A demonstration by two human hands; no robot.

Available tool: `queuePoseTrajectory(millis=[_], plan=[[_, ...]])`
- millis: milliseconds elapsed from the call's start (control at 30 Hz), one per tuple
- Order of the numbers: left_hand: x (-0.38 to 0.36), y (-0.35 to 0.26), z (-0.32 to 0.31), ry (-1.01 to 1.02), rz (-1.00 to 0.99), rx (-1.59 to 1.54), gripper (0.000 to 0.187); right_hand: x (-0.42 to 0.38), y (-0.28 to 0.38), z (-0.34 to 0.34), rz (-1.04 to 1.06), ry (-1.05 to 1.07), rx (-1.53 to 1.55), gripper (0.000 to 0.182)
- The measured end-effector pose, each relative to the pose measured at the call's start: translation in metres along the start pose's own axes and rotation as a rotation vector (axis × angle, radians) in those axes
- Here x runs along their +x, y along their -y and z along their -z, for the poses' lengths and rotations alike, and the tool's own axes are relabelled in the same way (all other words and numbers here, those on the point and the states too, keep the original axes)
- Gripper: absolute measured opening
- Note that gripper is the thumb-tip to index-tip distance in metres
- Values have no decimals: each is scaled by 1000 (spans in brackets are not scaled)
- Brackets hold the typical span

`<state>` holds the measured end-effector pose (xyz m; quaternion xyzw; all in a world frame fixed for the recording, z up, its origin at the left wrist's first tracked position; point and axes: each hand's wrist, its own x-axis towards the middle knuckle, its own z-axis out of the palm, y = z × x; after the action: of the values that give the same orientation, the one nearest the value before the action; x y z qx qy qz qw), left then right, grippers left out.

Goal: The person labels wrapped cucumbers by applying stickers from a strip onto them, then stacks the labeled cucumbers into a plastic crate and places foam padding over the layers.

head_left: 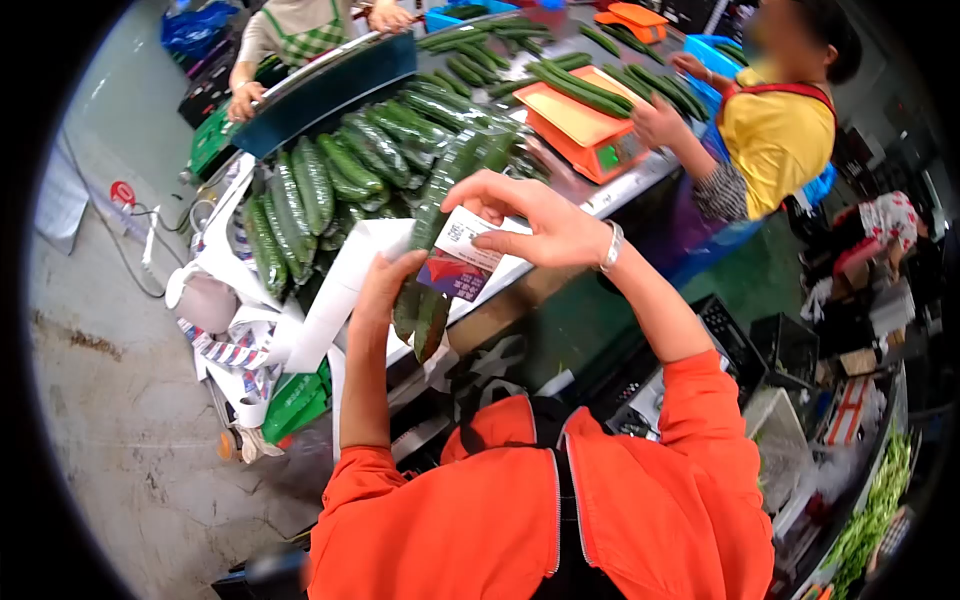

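Observation:
A clear-wrapped pack of cucumbers (pixel 432 215) is held up in front of my chest, slanting down towards me. My left hand (pixel 385 285) is closed round its lower left side, with the thumb showing and the fingers hidden behind. On the pack's right side is a printed label (pixel 462 255), white above and red and purple below. My right hand (pixel 525 225) pinches this label, its thumb on the white part and its index finger arched over the pack. A strip of white backing paper (pixel 345 280) runs beside my left hand. Behind lie many wrapped cucumbers (pixel 345 165).
Loose label tape (pixel 235 350) hangs at the table's left end. An orange scale (pixel 580 125) bearing cucumbers stands at the back. A person in yellow (pixel 775 140) works beside it; another person in a green checked apron (pixel 305 30) stands behind a dark panel (pixel 330 95).

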<state>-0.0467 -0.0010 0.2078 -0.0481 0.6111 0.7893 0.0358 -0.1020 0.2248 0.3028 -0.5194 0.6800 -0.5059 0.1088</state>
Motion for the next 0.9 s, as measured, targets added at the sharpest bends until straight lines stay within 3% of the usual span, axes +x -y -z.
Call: queuePoseTrajectory(millis=[33, 167, 233, 267, 367, 500, 800, 900], plan=[[-4, 10, -11, 20, 102, 40, 33, -8, -6, 1, 8, 0, 17, 36], [-11, 45, -60, 187, 168, 12, 36, -51, -20, 13, -112, -44, -21, 35], [-11, 59, -78, 250, 255, -161, 40, -74, -24, 18, -164, -59, -8, 36], [-9, 69, -82, 285, 264, -183, 51, -84, -25, 21, -203, -67, 12, 36], [-19, 67, -99, 398, 207, -149, 60, -107, -21, 25, -271, -93, 34, 36], [-28, 80, -114, 404, 138, -248, 43, -127, -19, 28, -259, -95, -98, 36], [-39, 88, -129, 326, 184, -27, 57, -157, -21, 25, -260, -136, -6, 38], [-36, 105, -121, 287, 195, -23, 65, -162, -20, 21, -243, -150, 195, 38]])
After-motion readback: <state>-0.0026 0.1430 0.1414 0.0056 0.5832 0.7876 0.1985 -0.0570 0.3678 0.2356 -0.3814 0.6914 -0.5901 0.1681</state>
